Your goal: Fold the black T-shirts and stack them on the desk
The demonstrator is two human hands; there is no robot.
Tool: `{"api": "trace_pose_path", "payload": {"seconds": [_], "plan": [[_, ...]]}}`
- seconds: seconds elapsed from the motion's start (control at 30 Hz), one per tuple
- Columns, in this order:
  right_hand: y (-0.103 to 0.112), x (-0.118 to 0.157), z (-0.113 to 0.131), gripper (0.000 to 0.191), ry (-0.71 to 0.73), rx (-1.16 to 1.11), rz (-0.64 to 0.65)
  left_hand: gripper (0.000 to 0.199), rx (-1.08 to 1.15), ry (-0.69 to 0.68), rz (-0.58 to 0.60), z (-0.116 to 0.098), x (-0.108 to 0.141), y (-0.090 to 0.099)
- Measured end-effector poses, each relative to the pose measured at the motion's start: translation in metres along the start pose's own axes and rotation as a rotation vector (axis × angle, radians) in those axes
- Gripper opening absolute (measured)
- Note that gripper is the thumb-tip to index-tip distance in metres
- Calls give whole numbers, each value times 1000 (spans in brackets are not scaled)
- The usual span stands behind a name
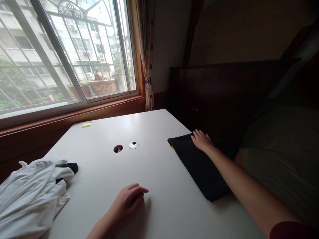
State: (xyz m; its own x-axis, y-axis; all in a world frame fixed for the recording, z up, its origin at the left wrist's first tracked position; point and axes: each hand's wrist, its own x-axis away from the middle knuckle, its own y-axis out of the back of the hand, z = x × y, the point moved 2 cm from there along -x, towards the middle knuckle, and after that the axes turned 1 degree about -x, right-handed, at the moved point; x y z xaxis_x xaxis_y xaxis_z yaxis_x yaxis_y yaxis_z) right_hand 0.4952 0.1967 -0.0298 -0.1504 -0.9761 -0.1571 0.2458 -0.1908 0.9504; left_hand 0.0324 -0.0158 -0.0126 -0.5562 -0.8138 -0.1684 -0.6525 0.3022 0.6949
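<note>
A folded black cloth [196,166] lies flat along the right edge of the white table [159,205], with a bit of yellow showing under its left corner. On the far end of the cloth rests my right hand [201,139], its fingers spread and lying flat. My left hand [131,199] is over the near middle of the table, apart from the cloth, with its fingers loosely curled and the index finger pointing right; nothing shows in it. At the left edge lies a crumpled white garment [37,196] with a black piece [72,167] beside it.
A round hole [118,148] and a silver disc [133,145] are mid-table. A yellow note [87,124] lies near the far left edge. Behind are a barred window, a curtain [149,66] and a dark wooden cabinet [214,89]. A grey-green covered surface [281,149] is at the right.
</note>
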Motion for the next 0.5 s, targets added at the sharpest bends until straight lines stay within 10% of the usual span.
{"api": "trace_pose_path", "payload": {"seconds": [0.3,0.5], "plan": [[-31,63,112,66,454,-27,177,30,-7,-16,-9,-2,0,1],[-15,107,137,64,608,-92,207,30,-21,-21,-16,0,0,-1]]}}
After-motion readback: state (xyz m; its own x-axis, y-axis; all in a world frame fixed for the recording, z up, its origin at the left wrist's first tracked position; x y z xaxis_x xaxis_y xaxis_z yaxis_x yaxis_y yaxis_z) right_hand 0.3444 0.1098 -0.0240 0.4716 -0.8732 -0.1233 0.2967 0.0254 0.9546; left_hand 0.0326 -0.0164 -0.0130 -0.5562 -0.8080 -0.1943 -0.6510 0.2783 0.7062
